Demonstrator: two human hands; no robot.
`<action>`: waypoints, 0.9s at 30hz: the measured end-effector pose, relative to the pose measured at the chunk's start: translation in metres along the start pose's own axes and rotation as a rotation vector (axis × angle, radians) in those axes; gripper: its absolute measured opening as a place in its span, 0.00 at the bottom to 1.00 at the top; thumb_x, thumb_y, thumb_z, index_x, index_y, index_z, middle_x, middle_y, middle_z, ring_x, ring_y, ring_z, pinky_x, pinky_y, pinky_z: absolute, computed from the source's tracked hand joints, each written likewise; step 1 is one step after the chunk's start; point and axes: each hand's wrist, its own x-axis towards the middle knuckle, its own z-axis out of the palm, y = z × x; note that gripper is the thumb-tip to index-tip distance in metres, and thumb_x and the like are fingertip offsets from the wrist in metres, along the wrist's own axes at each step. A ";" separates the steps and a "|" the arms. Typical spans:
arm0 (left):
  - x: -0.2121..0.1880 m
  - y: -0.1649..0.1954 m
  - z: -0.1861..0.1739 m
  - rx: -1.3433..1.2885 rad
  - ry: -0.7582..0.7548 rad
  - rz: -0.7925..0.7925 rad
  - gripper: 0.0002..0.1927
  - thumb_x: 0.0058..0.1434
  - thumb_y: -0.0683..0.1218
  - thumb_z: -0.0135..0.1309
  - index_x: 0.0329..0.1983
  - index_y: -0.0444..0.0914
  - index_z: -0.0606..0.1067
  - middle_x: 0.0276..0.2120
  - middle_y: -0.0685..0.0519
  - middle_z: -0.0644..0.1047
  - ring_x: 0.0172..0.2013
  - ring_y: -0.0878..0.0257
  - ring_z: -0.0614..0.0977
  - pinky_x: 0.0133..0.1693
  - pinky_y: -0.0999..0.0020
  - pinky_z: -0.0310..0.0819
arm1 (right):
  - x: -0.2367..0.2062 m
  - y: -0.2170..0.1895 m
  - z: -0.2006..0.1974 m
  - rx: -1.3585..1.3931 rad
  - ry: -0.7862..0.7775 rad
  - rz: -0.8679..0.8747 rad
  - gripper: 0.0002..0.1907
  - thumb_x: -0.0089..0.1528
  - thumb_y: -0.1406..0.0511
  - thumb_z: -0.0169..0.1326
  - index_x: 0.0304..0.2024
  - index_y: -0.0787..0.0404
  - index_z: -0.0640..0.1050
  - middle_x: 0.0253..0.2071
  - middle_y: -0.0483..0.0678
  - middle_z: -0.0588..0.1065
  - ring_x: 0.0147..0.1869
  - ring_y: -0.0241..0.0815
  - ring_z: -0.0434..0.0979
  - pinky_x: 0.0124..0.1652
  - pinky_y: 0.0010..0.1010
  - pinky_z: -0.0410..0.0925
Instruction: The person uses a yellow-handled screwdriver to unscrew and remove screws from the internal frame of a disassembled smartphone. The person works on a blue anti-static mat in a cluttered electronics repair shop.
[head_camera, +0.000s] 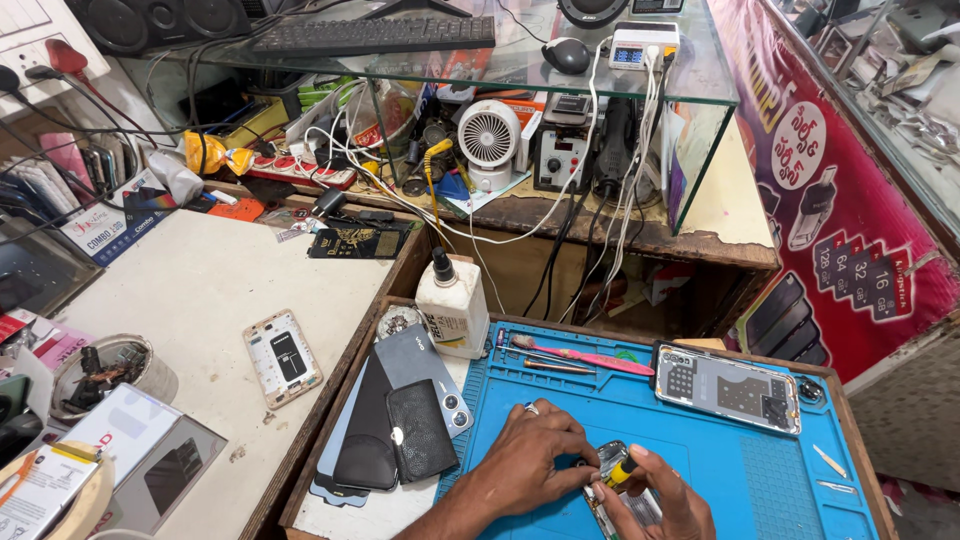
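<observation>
Head view. Both hands work low on the blue repair mat, at the near edge of the frame. Left hand lies palm down, fingers curled, fingertips pressed on the upper edge of an opened phone that lies flat on the mat. Right hand is closed in a pinch on a small screwdriver with a yellow grip, tip down onto the phone. Lower part of the phone is cut off by the frame.

Also on the mat: a second opened phone, face up, at the far right corner, well apart from the hands; pink tweezers along the far edge. Left of the mat: dark phone covers stacked together, and a white squeeze bottle standing upright behind them.
</observation>
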 end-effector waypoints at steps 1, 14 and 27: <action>0.000 0.000 0.000 0.001 -0.006 -0.007 0.11 0.60 0.53 0.63 0.42 0.45 0.84 0.41 0.56 0.80 0.46 0.59 0.75 0.48 0.56 0.61 | 0.000 0.001 0.000 0.001 -0.002 -0.005 0.41 0.50 0.67 0.69 0.62 0.48 0.66 0.33 0.50 0.83 0.35 0.37 0.87 0.34 0.31 0.78; 0.000 -0.001 0.000 -0.014 -0.007 0.000 0.11 0.61 0.53 0.63 0.42 0.45 0.84 0.40 0.56 0.81 0.47 0.60 0.75 0.49 0.56 0.59 | 0.001 -0.009 0.000 0.009 -0.037 -0.051 0.41 0.49 0.67 0.70 0.62 0.50 0.65 0.38 0.55 0.81 0.43 0.42 0.87 0.36 0.33 0.81; 0.001 -0.004 0.004 -0.008 -0.028 -0.032 0.11 0.60 0.53 0.62 0.42 0.45 0.85 0.40 0.56 0.79 0.45 0.60 0.74 0.49 0.56 0.60 | 0.004 -0.011 -0.002 -0.067 -0.017 0.016 0.41 0.48 0.67 0.71 0.60 0.48 0.67 0.34 0.51 0.82 0.36 0.38 0.85 0.29 0.31 0.76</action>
